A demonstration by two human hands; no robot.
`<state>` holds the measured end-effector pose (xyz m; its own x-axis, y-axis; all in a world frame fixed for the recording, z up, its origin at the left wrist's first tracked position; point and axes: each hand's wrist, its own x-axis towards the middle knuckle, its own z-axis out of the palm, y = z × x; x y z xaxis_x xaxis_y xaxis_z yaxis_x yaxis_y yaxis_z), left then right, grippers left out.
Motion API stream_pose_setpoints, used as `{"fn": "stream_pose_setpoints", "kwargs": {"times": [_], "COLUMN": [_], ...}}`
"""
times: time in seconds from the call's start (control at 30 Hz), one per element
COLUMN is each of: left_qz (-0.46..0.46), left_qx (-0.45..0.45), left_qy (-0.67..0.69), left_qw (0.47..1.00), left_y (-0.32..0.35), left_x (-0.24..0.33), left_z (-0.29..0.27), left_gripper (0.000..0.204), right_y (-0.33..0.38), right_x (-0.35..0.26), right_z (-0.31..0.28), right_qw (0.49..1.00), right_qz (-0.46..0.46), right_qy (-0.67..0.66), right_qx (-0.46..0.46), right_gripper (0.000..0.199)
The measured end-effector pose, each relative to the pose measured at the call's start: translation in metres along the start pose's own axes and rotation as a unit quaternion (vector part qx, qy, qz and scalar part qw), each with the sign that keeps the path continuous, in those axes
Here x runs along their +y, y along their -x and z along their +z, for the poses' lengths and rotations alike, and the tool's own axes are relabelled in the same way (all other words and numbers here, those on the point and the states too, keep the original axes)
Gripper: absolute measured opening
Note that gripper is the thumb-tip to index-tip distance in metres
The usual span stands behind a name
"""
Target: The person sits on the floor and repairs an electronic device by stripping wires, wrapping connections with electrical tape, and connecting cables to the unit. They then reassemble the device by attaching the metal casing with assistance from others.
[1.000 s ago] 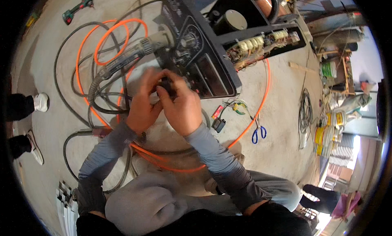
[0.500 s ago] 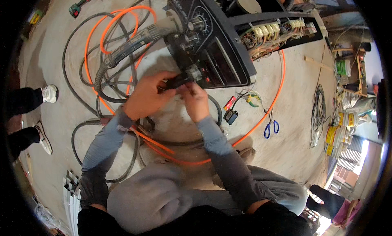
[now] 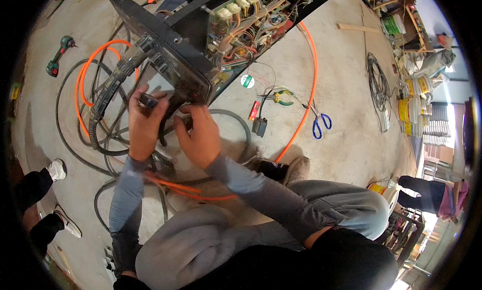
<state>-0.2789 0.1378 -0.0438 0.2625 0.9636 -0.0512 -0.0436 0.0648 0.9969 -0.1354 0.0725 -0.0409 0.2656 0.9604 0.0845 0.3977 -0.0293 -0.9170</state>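
A black machine [image 3: 150, 29] with its case open stands in front of me, its front panel turned toward the lower left. My left hand [image 3: 143, 122] is below the panel, closed on a small dark piece [image 3: 148, 100] pinched between thumb and fingers; its kind is unclear. My right hand [image 3: 200, 139] is close by, under the panel's lower corner, with its fingers curled. Whatever they grip there is hidden. Between the hands a black cable [image 3: 162, 132] hangs down. A thick ribbed cable [image 3: 103, 104] runs from a large connector on the panel.
Wired circuit boards [image 3: 236, 26] show inside the machine. On the floor right of it lie green-and-yellow pliers [image 3: 282, 98], blue-handled scissors [image 3: 321, 125] and a small black box [image 3: 259, 126]. Orange hose [image 3: 312, 79] and coiled black cables surround me. A drill [image 3: 60, 56] lies far left; people stand at both sides.
The view has shifted, so the machine appears farther up and left, showing more of its inside. My left hand has drawn away from the panel with the small dark piece; my hands are farther apart.
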Motion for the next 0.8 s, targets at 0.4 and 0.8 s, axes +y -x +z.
{"fn": "stream_pose_setpoints", "kwargs": {"times": [0.4,0.8], "left_qz": [0.199,-0.057], "left_qx": [-0.029,-0.028], "left_qy": [-0.378,-0.289], "left_qw": [0.904,0.955], "left_y": [0.019,0.028], "left_x": [0.000,0.021], "left_z": [-0.009,-0.011], "left_gripper": [0.064,0.047], "right_y": [-0.023,0.001], "right_x": [-0.046,0.043], "right_z": [-0.039,-0.030], "right_qw": [0.982,0.985], "right_qz": [-0.106,-0.099], "right_qy": [0.030,0.017], "right_qx": [-0.153,-0.137], "right_gripper": [0.033,0.018]}}
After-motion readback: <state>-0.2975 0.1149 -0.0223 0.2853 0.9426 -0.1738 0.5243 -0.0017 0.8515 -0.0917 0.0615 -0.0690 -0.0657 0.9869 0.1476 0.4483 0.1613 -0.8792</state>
